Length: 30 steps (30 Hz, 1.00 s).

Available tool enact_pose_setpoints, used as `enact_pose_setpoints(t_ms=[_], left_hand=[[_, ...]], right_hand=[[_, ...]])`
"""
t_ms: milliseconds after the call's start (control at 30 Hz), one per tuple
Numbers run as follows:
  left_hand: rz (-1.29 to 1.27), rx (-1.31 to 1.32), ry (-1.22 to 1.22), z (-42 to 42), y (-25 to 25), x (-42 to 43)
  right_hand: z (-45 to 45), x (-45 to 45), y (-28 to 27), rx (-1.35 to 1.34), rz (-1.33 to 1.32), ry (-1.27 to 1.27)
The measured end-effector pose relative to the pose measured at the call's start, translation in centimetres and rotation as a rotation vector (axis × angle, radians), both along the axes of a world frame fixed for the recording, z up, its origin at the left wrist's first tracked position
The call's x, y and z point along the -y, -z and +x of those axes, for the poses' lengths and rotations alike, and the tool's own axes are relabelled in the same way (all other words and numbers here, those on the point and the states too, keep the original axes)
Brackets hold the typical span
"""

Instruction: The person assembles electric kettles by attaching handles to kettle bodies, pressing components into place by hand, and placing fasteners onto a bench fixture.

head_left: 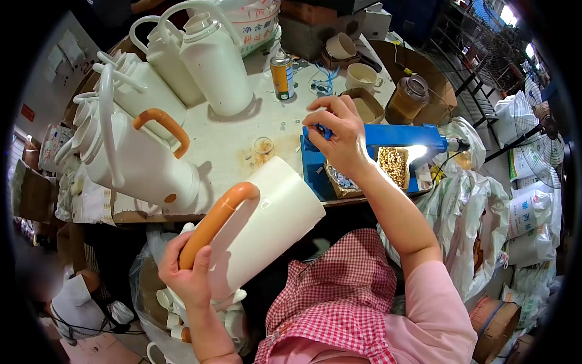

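My left hand (pixel 188 267) is wrapped round the orange handle (pixel 221 221) of a white jug (pixel 273 224), which lies tilted over my lap with its wide end up and to the right. My right hand (pixel 339 130) is raised above a blue metal fixture (pixel 400 136), fingers curled together in a pinch. Something small and dark may be between the fingertips, too small to name. Below that hand, a box of small brass-coloured parts (pixel 393 167) sits beside a box of silvery parts (pixel 342 180) within the fixture.
Several white jugs (pixel 218 73) stand on the white table (pixel 242 130) at the left, one with an orange handle. A spray can (pixel 282 76), a small round dish (pixel 264 145) and a lidded brown jar (pixel 407 100) are farther back. Plastic bags (pixel 467 212) crowd the right.
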<state>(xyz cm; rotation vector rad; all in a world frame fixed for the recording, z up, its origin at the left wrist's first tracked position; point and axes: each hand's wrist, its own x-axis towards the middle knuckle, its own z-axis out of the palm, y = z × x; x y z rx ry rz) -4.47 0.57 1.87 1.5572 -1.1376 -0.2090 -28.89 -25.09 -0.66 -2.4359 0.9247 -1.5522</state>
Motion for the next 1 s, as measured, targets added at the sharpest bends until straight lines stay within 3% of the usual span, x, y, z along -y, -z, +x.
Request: enact_pose_setpoints(t_ms=[200, 300, 367, 400, 467, 533, 600, 667, 733, 800, 1000], left_hand=[[-0.003, -0.037, 0.035, 0.9, 0.3, -0.5], [0.024, -0.103, -0.056, 2.6, 1.2, -0.9], [0.031, -0.126, -0.047, 3.3, 1.0, -0.4], [0.03, -0.144, -0.039, 3.5, 0.7, 0.0], [0.022, -0.169, -0.011, 3.5, 0.4, 1.5], [-0.009, 0.068, 0.036, 3.1, -0.2, 3.1], [-0.03, 0.075, 0.065, 1.1, -1.5, 5.1], [-0.113, 0.099, 0.029, -0.1, -2.2, 7.1], [-0.132, 0.108, -0.014, -0.9, -2.7, 8.6], [-0.215, -0.015, 0.001, -1.1, -3.2, 10.1], [-0.196, 0.063, 0.088, -2.6, -4.0, 15.4]], right_hand=[[-2.9, -4.7, 0.0, 0.087, -0.189, -0.019], [-6.6, -6.7, 4.3, 0.043, -0.077, 0.044], [-8.3, -7.1, 6.5, -0.166, 0.185, 0.167], [-8.3, -7.5, 6.7, -0.161, 0.193, 0.169], [-7.9, -7.5, 6.4, -0.068, 0.195, 0.161], [-7.2, -7.9, 4.2, -0.063, 0.333, 0.089], [-4.5, -7.0, 1.8, 0.419, 0.907, -0.376], [-2.6, -5.6, 0.2, 0.505, 1.014, -0.669], [-2.0, -3.9, -0.3, 0.412, 1.018, -0.612], [-1.7, -2.9, -0.6, 0.565, 1.003, -0.633], [-3.0, -2.4, 1.9, 0.72, 0.896, -0.485]])
